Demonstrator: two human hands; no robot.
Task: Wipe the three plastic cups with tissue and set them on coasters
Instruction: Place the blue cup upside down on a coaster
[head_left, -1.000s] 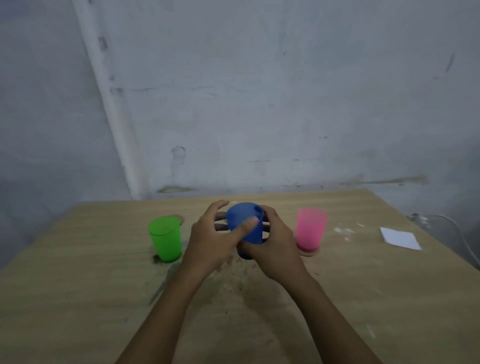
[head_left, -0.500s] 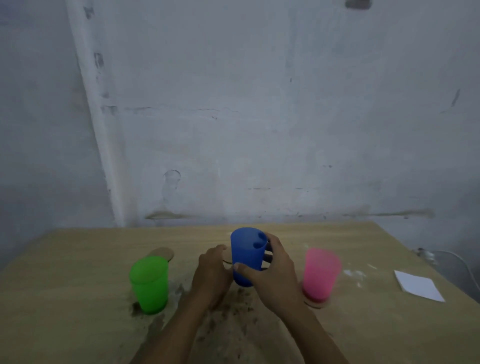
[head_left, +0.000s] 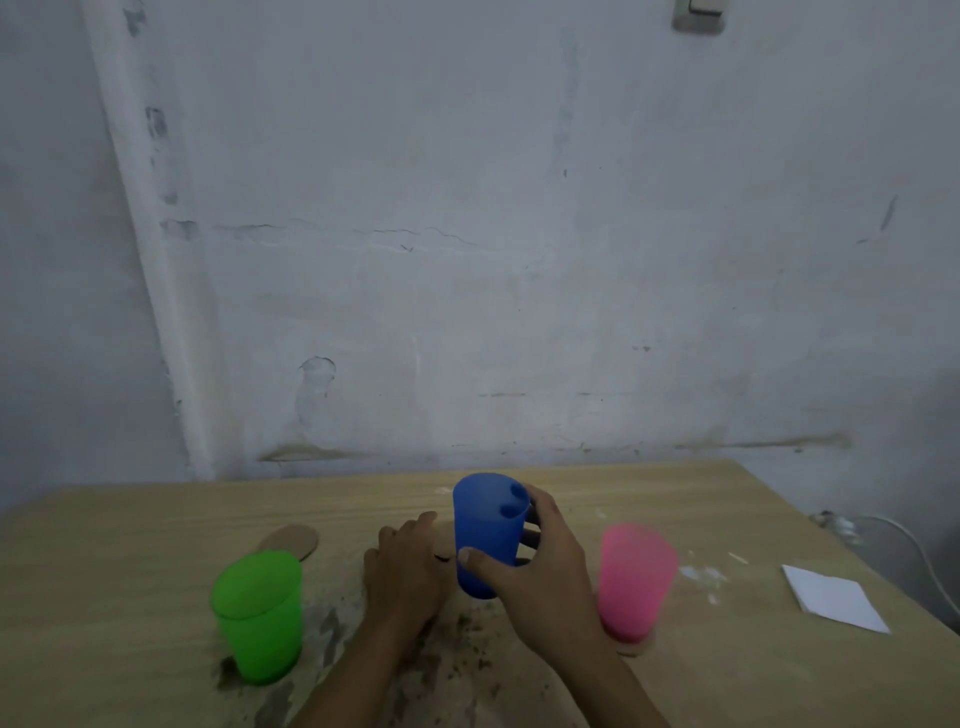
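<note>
On table (head_left: 156, 519), right hand (head_left: 545, 577) gripping blue cup (head_left: 485, 525)

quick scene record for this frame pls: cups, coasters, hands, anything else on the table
blue cup: upright, middle, gripped by right hand
left hand: beside the blue cup, on a coaster mostly hidden by it
green cup: upright, on the bare table
spare coaster: free, behind the green cup
pink cup: on a coaster
white tissue: far right, untouched

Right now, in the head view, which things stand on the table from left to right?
Green cup → left hand → blue cup → right hand → pink cup → white paper.
</note>
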